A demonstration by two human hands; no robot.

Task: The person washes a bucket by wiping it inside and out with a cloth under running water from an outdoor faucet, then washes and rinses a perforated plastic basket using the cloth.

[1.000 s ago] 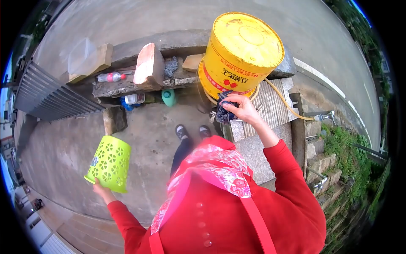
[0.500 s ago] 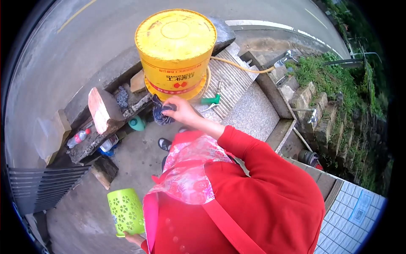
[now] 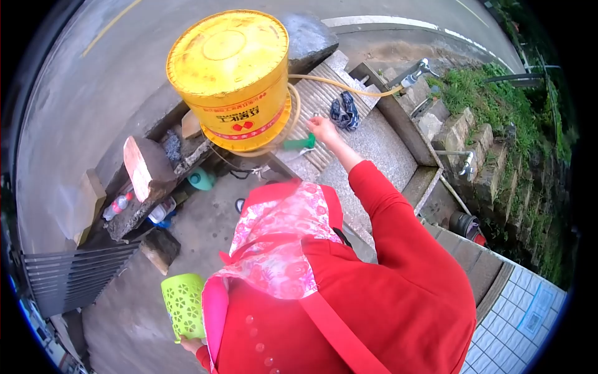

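Observation:
My right hand (image 3: 324,129) reaches over the ridged stone slab, its fingers closed around the metal tip of a green hose spray nozzle (image 3: 301,143). Just beyond it lies a crumpled dark blue-and-white cloth (image 3: 344,112). Low on the left side, my left hand (image 3: 192,343) grips the rim of a lime-green plastic basket (image 3: 183,306) with flower-shaped holes. That basket is tipped on its side in the air. A large yellow lidded bucket (image 3: 240,115) stands left of the slab.
A yellow hose (image 3: 349,86) runs behind the slab to a tap (image 3: 418,70). Another tap (image 3: 466,163) sticks out by the stone steps at right. Bottles (image 3: 118,206), a teal container (image 3: 200,179) and rough stone blocks (image 3: 149,168) line the left ledge.
My right hand let go of the dark cloth, which now lies on the slab, and moved right to the spray nozzle. My left hand still holds the basket; the view shifted slightly.

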